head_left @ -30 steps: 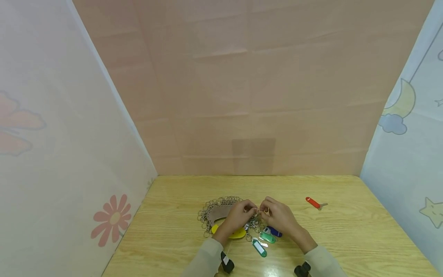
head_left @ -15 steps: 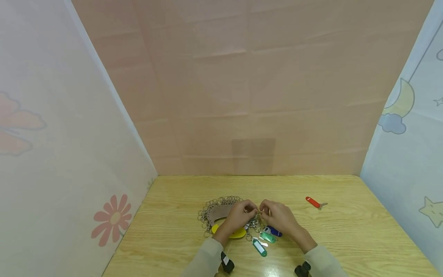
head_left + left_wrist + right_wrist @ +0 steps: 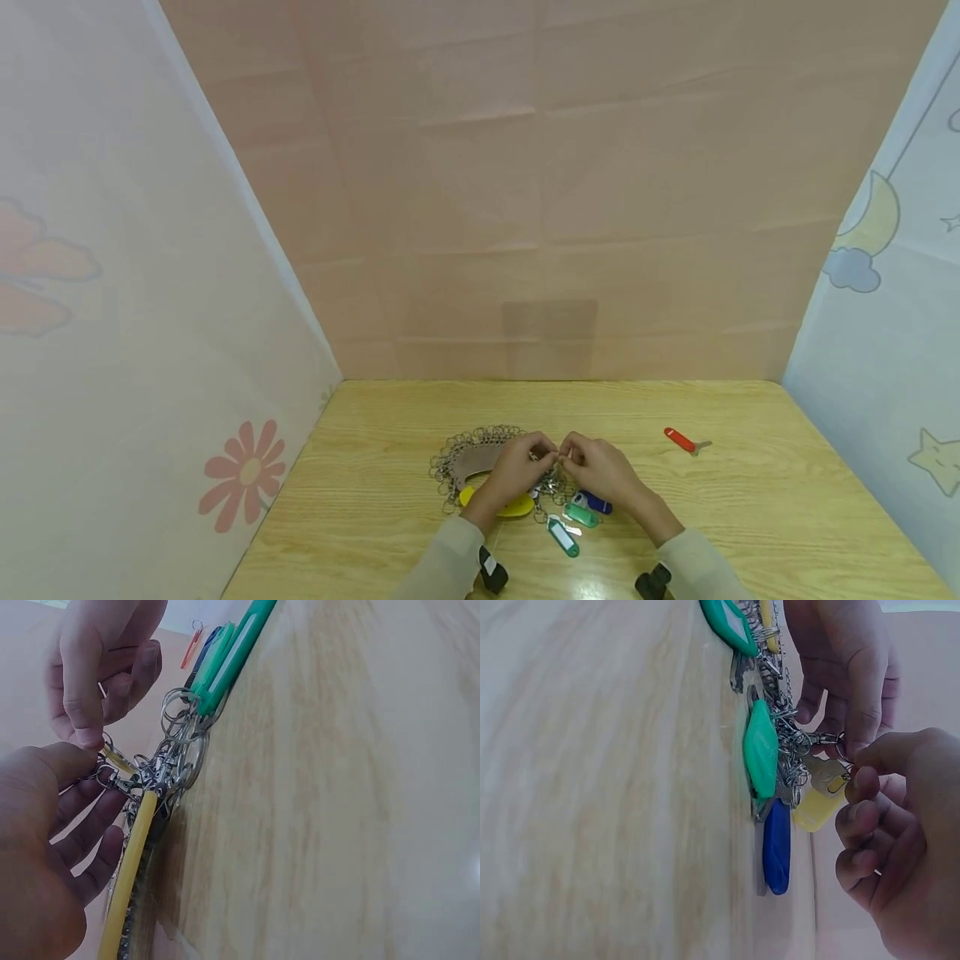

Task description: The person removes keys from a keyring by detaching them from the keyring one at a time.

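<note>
My left hand and right hand meet fingertip to fingertip over a heap of metal rings and clasps. Between left thumb and forefinger is a key ring on a swivel clasp. The right thumb and forefinger pinch at this ring too, where a key and a yellow key tag hang; fingertips partly hide the join. Beneath the left hand lies a brown curved panel fringed with rings, with a flat yellow piece in front.
Two green key tags and a blue key tag lie just in front of the hands. A red key tag with a key rests farther right on the wooden table. Fabric walls stand at the back and sides.
The right fingers have shifted slightly left, closer to the left fingertips. The left hand and the things on the table have stayed in place.
</note>
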`<control>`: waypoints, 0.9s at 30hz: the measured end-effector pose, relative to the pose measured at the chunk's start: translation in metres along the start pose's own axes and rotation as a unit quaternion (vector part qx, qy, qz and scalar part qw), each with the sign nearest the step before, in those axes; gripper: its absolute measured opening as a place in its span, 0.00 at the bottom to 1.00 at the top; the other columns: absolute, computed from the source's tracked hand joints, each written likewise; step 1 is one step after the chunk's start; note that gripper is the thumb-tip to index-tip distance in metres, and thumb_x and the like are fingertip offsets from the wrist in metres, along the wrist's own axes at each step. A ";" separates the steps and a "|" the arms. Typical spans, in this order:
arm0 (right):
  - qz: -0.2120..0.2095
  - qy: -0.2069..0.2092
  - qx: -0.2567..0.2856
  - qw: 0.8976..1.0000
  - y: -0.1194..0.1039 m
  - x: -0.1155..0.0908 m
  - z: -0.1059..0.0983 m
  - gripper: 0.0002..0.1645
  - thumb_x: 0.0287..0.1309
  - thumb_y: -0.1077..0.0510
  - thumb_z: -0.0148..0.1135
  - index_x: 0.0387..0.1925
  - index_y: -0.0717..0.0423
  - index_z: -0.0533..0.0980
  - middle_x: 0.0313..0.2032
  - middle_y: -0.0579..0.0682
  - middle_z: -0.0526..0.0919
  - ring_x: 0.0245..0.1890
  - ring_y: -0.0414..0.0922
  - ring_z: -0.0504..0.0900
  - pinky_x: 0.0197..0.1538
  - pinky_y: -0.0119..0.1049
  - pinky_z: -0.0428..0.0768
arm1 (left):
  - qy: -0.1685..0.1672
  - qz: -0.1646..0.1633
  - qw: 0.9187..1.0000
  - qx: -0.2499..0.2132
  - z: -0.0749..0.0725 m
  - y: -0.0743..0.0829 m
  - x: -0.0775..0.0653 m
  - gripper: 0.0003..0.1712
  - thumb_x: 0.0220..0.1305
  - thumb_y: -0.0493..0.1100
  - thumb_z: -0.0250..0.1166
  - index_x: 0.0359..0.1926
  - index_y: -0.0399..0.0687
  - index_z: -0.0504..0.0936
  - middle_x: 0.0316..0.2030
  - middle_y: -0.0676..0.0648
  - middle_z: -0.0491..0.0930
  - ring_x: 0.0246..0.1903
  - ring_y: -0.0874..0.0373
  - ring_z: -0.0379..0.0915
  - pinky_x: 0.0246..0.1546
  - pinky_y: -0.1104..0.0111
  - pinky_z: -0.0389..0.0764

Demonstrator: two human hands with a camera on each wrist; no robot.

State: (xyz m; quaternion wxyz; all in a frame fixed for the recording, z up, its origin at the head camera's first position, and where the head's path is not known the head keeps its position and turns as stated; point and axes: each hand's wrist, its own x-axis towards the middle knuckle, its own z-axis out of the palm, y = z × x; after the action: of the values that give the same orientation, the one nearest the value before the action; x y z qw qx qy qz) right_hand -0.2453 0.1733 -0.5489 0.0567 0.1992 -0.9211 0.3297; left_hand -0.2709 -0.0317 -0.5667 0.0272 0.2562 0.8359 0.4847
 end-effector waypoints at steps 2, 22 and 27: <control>0.008 -0.007 0.016 1.000 0.000 0.000 0.000 0.03 0.71 0.58 0.66 0.38 0.48 0.80 0.19 0.35 0.74 0.16 0.31 0.66 0.22 0.28 0.66 | -0.001 0.004 1.000 0.002 0.000 0.001 0.000 0.06 0.79 0.46 0.65 0.46 0.53 0.88 0.41 0.55 0.88 0.39 0.72 0.78 0.43 0.74 0.82; 0.004 -0.022 0.059 0.998 -0.001 0.000 -0.002 0.03 0.71 0.61 0.65 0.38 0.51 0.79 0.19 0.36 0.72 0.18 0.31 0.66 0.26 0.28 0.66 | 0.000 -0.021 0.999 -0.036 -0.005 -0.002 -0.001 0.06 0.78 0.47 0.66 0.46 0.54 0.89 0.38 0.57 0.87 0.28 0.68 0.76 0.30 0.73 0.80; 0.006 -0.033 0.066 0.997 -0.001 -0.001 -0.003 0.02 0.72 0.60 0.64 0.39 0.52 0.79 0.19 0.36 0.73 0.18 0.31 0.67 0.26 0.28 0.68 | -0.002 -0.015 0.999 -0.035 -0.006 -0.002 -0.002 0.07 0.78 0.46 0.66 0.46 0.53 0.89 0.39 0.56 0.87 0.30 0.68 0.77 0.33 0.74 0.80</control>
State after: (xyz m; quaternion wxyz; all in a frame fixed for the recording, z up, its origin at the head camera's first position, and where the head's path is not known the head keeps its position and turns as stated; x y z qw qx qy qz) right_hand -0.2440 0.1748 -0.5468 0.0114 0.2075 -0.8998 0.3837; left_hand -0.2721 -0.0379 -0.5661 0.0449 0.2433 0.8224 0.5123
